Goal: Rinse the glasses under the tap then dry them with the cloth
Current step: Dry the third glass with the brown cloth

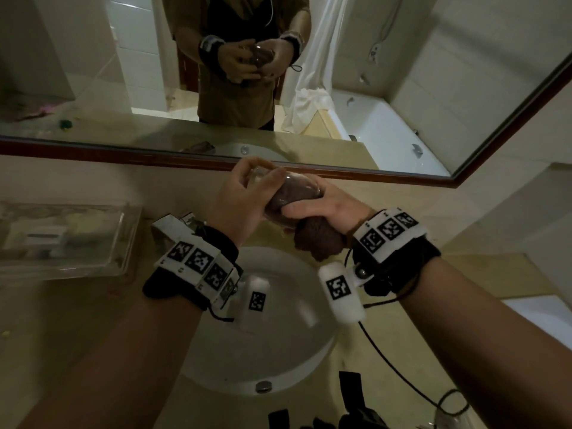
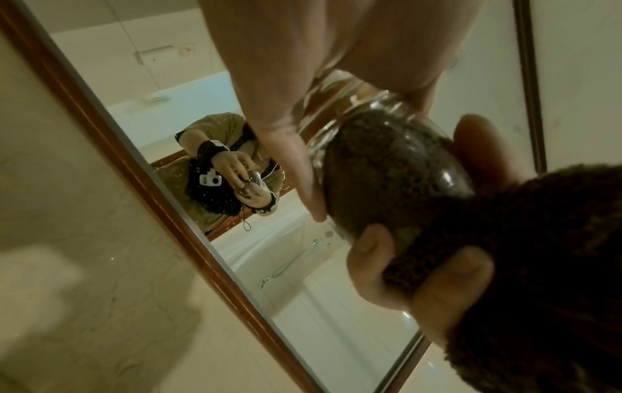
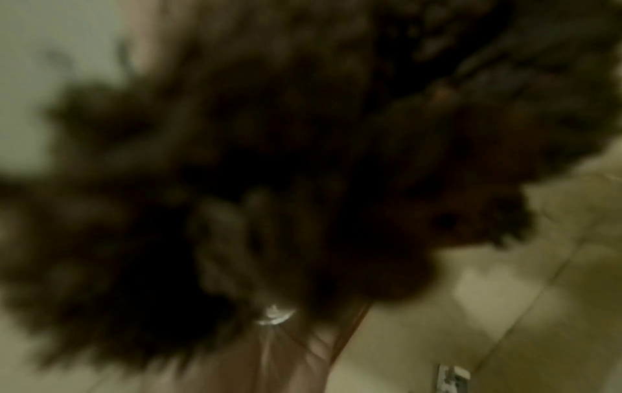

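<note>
Above the far rim of the round white basin [image 1: 312, 345], I hold the clear drinking glass [image 1: 297, 188] on its side, long axis running from my left hand [image 1: 244, 199] to my right hand [image 1: 325, 209]. Left fingers curl round its base. Right fingers pinch the dark brown terry cloth [image 1: 318, 243] stuffed into its mouth.

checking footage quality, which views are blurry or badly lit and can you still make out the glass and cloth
Head view: dim, yellowish, edges bent; glass and brown cloth clear between left hand and right hand. Left wrist view: sharp, cloth dark. Right wrist view: heavily blurred, cloth fills it, one glint.
</note>
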A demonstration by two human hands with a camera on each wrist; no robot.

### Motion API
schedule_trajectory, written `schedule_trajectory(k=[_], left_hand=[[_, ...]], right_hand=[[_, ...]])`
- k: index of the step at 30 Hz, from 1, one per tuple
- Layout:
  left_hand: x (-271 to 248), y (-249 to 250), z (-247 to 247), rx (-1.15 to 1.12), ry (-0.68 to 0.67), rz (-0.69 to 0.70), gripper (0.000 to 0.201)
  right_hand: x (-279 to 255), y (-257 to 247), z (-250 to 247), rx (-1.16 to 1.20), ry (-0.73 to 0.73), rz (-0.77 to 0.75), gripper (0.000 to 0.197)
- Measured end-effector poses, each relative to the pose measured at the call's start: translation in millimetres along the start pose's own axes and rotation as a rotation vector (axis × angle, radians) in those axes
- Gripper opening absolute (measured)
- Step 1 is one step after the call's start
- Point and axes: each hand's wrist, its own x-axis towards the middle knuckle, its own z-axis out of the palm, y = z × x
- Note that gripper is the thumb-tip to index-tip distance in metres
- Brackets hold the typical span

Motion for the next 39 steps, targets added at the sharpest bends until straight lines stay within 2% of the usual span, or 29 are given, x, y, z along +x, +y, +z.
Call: schedule_trajectory(k=[2, 3, 5, 6, 8, 10, 13, 16, 18, 22, 23, 27, 31, 36, 39], left_hand=[[1.2, -3.0, 2.0, -0.031, 0.005, -0.020, 0.011], [2.0, -3.9, 2.3, -0.071, 0.005, -0.072, 0.020], [3.6, -5.2, 4.2, -0.152, -0.073, -0.261, 0.048], [3.4, -5.1, 5.7, -0.192, -0.128, -0.335, 0.055], [2.9, -2.1, 7.6, -0.269, -0.145, -0.368, 0.049], [2.9, -0.5, 11.2, -0.250, -0.140, -0.310, 0.035], [6.0, -1.4, 11.5, -0.125, -0.048, -0.266, 0.032], [11.0, -0.8, 10.0, -0.181, 0.045, -0.251, 0.019], [13.1, 1.5, 9.7, -0.096, 0.064, -0.195, 0.029], [17.6, 6.3, 6.8, 0.018, 0.111, -0.141, 0.065], [19.3, 7.4, 3.8, 0.020, 0.133, -0.133, 0.068], [26.2, 10.3, -11.0, 0.025, 0.204, -0.125, 0.055], [17.8, 16.3, -2.0, 0.043, 0.111, -0.059, 0.042], [10.7, 26.6, 2.8, 0.096, 0.144, 0.002, 0.067], [11.8, 26.9, 6.9, 0.098, 0.169, -0.001, 0.064]], right_hand=[[-1.3, 1.7, -1.2, -0.013, 0.101, 0.016, 0.068], [-3.4, 2.0, -0.5, -0.056, 0.175, 0.009, 0.074], [-6.7, 3.2, 2.8, -0.155, 0.283, -0.040, 0.075], [-7.7, 3.9, 4.6, -0.193, 0.305, -0.073, 0.077], [-9.1, 3.5, 7.0, -0.226, 0.293, -0.122, 0.080], [-10.9, 1.9, 5.5, -0.254, 0.266, -0.120, 0.084], [-14.0, -1.7, 0.1, -0.311, 0.214, -0.096, 0.093], [-13.8, 0.3, -5.7, -0.306, 0.212, -0.071, 0.096], [-13.6, 1.1, -8.8, -0.273, 0.214, -0.056, 0.089], [-18.1, 4.4, -15.8, -0.319, 0.266, -0.092, 0.068], [-20.5, 6.9, -18.7, -0.333, 0.290, -0.091, 0.064], [-25.2, 16.3, -26.0, -0.438, 0.440, -0.135, 0.056], [-25.3, 15.4, -19.6, -0.577, 0.498, -0.173, 0.049], [-29.1, 14.8, -15.6, -0.660, 0.556, -0.188, 0.047], [-29.9, 14.5, -19.7, -0.649, 0.621, -0.190, 0.047]])
